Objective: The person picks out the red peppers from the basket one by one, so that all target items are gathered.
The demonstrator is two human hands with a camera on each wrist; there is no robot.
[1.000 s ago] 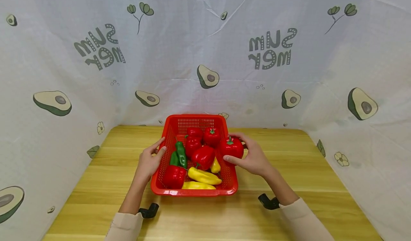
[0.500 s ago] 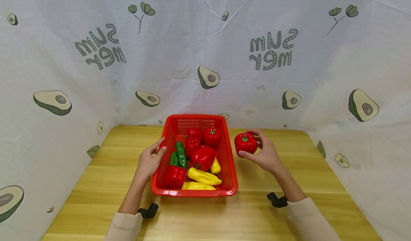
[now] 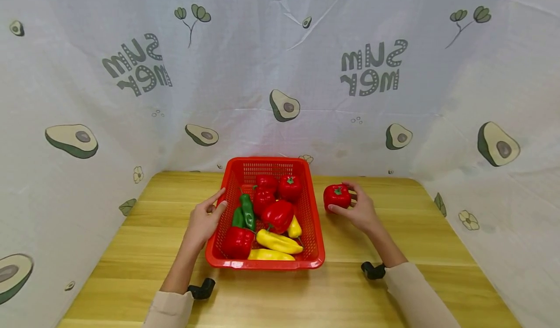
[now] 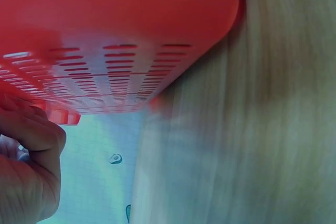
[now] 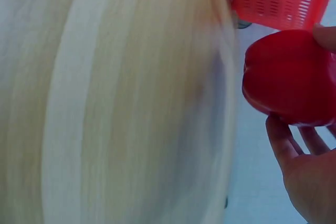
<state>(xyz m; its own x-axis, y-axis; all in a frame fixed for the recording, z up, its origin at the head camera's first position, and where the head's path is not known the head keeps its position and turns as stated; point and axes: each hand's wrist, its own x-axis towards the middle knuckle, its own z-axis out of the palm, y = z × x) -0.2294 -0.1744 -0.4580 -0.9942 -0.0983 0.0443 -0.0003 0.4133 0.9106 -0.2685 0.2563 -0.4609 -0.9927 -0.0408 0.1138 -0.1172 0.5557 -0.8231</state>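
My right hand (image 3: pixel 360 211) holds a red bell pepper (image 3: pixel 336 197) with a green stem, just right of the basket in the head view. In the right wrist view the fingers curl round the pepper (image 5: pixel 289 77), whose lower side shows above the wood. My left hand (image 3: pixel 204 222) grips the left rim of the red plastic basket (image 3: pixel 264 264), thumb and index finger at its edge. In the left wrist view that hand (image 4: pixel 29 166) is beside the slotted basket wall (image 4: pixel 115 72). Inside the basket lie several red bell peppers (image 3: pixel 278 215), two green peppers (image 3: pixel 247 211) and several yellow peppers (image 3: pixel 278 242).
A light wood table (image 3: pixel 280 299) bears the basket. White cloth (image 3: pixel 245 65) printed with avocados encloses the back and both sides. Black camera mounts (image 3: pixel 373 270) sit at both wrists.
My right hand has carried the red bell pepper from the basket's right rim out to the right, then slightly lower. The left hand has stayed at the left rim.
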